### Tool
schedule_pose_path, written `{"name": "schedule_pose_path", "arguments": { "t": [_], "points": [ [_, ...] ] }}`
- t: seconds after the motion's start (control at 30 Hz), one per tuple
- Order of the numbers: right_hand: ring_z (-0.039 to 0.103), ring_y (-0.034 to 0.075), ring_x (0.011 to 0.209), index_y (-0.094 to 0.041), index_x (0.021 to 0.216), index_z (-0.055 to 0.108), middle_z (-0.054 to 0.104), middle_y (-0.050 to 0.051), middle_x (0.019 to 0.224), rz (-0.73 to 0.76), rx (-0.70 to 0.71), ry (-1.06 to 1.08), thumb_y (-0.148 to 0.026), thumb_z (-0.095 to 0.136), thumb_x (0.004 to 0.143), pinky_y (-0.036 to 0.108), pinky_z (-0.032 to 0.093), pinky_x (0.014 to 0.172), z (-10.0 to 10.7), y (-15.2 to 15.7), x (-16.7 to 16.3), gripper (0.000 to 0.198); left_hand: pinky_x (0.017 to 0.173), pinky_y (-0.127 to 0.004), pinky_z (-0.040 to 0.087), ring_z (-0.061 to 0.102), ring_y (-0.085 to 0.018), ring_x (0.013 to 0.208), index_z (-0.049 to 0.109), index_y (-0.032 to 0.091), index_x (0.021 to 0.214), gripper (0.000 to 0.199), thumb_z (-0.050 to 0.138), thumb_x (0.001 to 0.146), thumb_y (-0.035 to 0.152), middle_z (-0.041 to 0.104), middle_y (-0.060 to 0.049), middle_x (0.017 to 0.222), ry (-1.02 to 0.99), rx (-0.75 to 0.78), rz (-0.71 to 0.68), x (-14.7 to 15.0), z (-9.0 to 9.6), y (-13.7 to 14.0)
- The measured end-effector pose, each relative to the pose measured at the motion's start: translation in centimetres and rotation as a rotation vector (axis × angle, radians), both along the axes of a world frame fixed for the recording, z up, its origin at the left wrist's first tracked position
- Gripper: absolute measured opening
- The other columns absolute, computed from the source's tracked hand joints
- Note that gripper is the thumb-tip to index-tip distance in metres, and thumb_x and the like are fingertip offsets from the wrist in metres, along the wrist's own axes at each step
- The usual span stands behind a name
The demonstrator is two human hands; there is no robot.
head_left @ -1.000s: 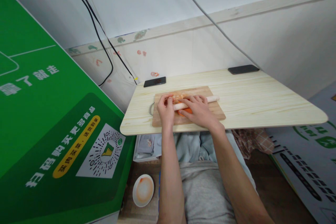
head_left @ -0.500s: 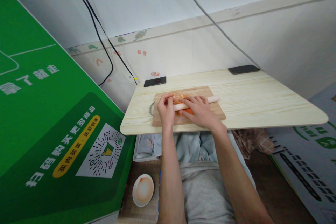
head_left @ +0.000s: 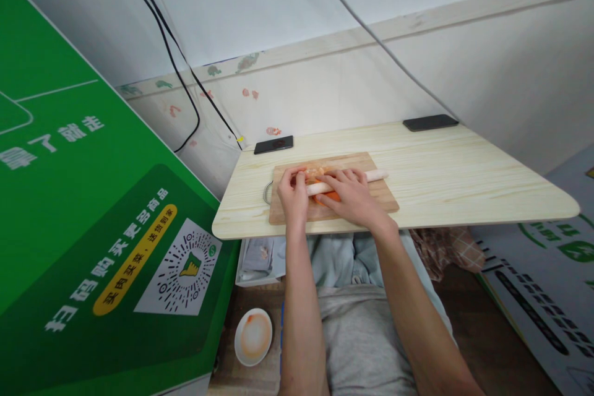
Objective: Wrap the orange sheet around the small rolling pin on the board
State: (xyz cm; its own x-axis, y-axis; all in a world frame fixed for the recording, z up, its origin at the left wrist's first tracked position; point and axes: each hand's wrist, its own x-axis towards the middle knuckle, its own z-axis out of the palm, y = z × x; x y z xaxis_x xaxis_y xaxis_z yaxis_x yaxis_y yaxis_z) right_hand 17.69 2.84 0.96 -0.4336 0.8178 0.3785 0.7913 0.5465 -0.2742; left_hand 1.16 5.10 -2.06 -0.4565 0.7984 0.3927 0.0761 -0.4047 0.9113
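Observation:
A pale wooden rolling pin (head_left: 375, 176) lies slantwise over soft orange food (head_left: 330, 199) on a wooden cutting board (head_left: 383, 198). My right hand (head_left: 350, 193) rests over the pin, fingers draped across it and thumb on the near side. At the pin's left end is my left hand (head_left: 293, 189), fingers curled in and thumb bent toward them. What sits inside those fingers is hidden. Paler, glossy orange pieces (head_left: 316, 170) show just beyond the pin, between the hands; their kind is unclear.
Two dark phones, one at the left (head_left: 273, 145) and one at the right (head_left: 430, 122), lie along the table's (head_left: 487, 179) wall side. Below the table stand a stained white bowl (head_left: 253, 336) and a white box (head_left: 255, 260). A green panel (head_left: 116, 210) rises at left.
Hardly anything differs. My right forearm has shifted very slightly to the left; both hands and the rolling pin keep almost the same place.

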Motion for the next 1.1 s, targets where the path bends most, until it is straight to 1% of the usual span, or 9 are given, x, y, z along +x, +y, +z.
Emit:
{"name": "schedule_pose_path", "arguments": {
  "t": [0.47, 0.63, 0.93, 1.1],
  "points": [
    [0.061, 0.037, 0.139, -0.027, 0.151, 0.071, 0.073, 0.014, 0.148, 0.001, -0.027, 0.004, -0.042, 0.06, 0.11, 0.059, 0.033, 0.125, 0.03, 0.01, -0.01, 0.045, 0.085, -0.031, 0.06, 0.075, -0.02, 0.092, 0.077, 0.021, 0.095, 0.016, 0.062, 0.096, 0.026, 0.08, -0.005, 0.097, 0.019, -0.014, 0.011, 0.02, 0.11, -0.05],
    [0.06, 0.037, 0.139, -0.029, 0.15, 0.072, 0.073, 0.014, 0.148, 0.01, -0.011, 0.008, -0.042, 0.06, 0.11, 0.059, 0.034, 0.124, 0.13, -0.08, 0.0, 0.044, 0.086, -0.032, 0.06, 0.075, -0.02, 0.09, 0.078, 0.021, 0.095, 0.016, 0.063, 0.095, 0.028, 0.08, -0.006, 0.097, -0.011, -0.008, -0.002, 0.05, 0.0, -0.05],
    [0.06, 0.036, 0.139, -0.027, 0.149, 0.071, 0.073, 0.014, 0.147, 0.005, -0.007, 0.014, -0.043, 0.06, 0.11, 0.057, 0.032, 0.125, 0.01, -0.06, -0.03, 0.044, 0.086, -0.032, 0.061, 0.075, -0.02, 0.091, 0.077, 0.021, 0.095, 0.016, 0.062, 0.096, 0.027, 0.08, -0.005, 0.097, 0.013, -0.017, 0.003, 0.03, 0.21, -0.21],
    [0.06, 0.036, 0.14, -0.028, 0.148, 0.072, 0.073, 0.014, 0.148, 0.007, -0.006, 0.025, -0.044, 0.059, 0.111, 0.058, 0.033, 0.125, 0.0, -0.07, -0.04, 0.043, 0.085, -0.032, 0.061, 0.074, -0.019, 0.087, 0.077, 0.021, 0.094, 0.016, 0.062, 0.096, 0.027, 0.079, -0.005, 0.096, 0.015, -0.012, 0.005, 0.01, 0.22, -0.25]
  ]
}}
